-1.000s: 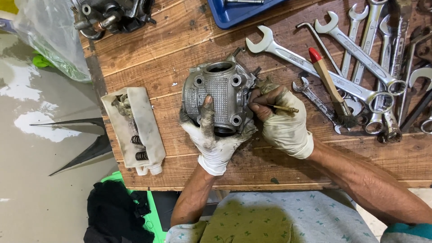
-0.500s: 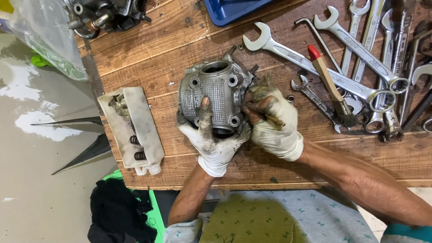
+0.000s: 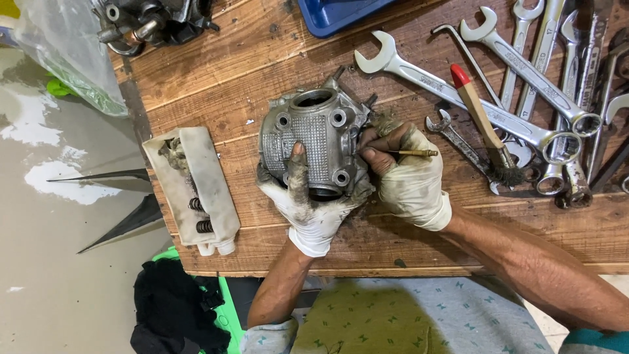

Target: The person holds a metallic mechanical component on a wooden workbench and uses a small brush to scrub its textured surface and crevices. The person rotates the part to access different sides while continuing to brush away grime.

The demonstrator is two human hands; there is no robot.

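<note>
A grey metal engine cylinder head [image 3: 313, 137] with a ribbed face and a round port on top stands on the wooden workbench [image 3: 229, 85]. My left hand [image 3: 308, 203], in a dirty white glove, grips it from below, thumb laid up over the ribbed face. My right hand [image 3: 406, 177], also gloved, pinches a thin brass-coloured tool [image 3: 413, 153] whose tip rests against the head's right side.
Several wrenches [image 3: 524, 72] and a wooden-handled brush with a red end [image 3: 481, 118] lie to the right. A cut white plastic container with springs [image 3: 193, 190] sits to the left. Another engine part [image 3: 151, 23], a plastic bag [image 3: 62, 52] and a blue tray [image 3: 341, 13] are at the back.
My right hand has shifted the thin tool so it points level at the head's right side. My left hand keeps its grip on the head.
</note>
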